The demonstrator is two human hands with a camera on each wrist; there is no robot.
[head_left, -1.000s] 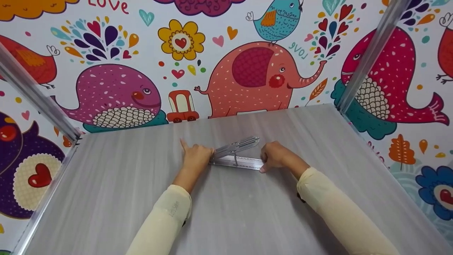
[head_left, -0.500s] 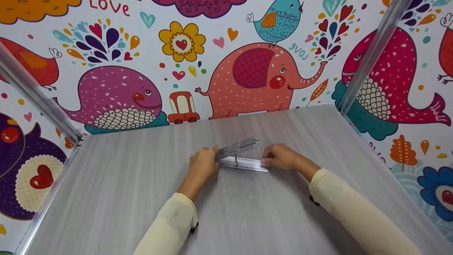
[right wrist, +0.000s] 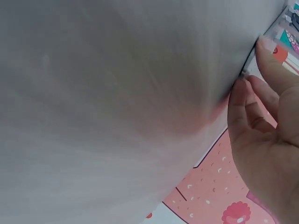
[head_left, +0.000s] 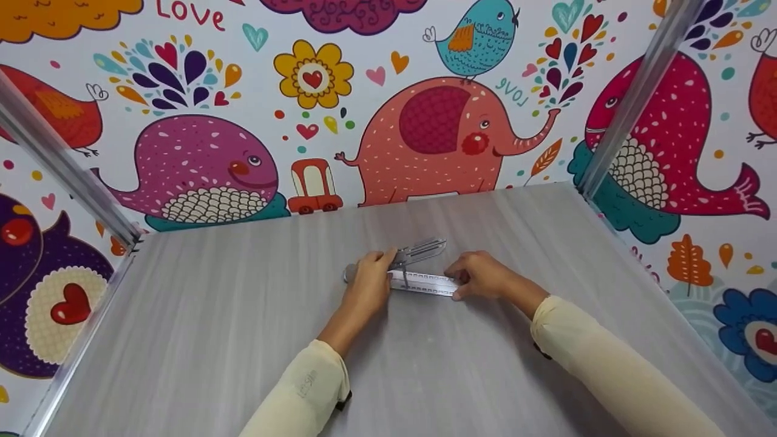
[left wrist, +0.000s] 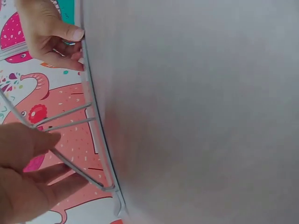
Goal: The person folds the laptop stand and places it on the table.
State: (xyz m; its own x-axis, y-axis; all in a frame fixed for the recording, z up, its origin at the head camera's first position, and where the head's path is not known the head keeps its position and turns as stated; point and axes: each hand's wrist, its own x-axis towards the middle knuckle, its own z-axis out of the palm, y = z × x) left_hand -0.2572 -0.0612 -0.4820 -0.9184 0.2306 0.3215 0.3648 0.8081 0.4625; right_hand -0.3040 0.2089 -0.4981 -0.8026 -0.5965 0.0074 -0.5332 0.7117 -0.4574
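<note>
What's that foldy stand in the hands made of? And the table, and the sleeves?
Stand: probably smooth silver-grey metal, since its base shines brightly, though shiny plastic is possible. Table: perhaps laminate with a satin finish; it shows grey wood-like streaks and a soft sheen. Sleeves: seemingly matte cream cloth, judging by their wrinkled cuffs.

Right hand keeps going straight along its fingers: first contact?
Looks like the slotted metal plate; the right hand's fingertips are already at its end. Beyond it, roughly in line, the left hand; depth unclear.

Red "Love" [head_left: 190, 15] and reversed teal "Love" [head_left: 513, 92] on the patterned wall [head_left: 255, 79]
</note>
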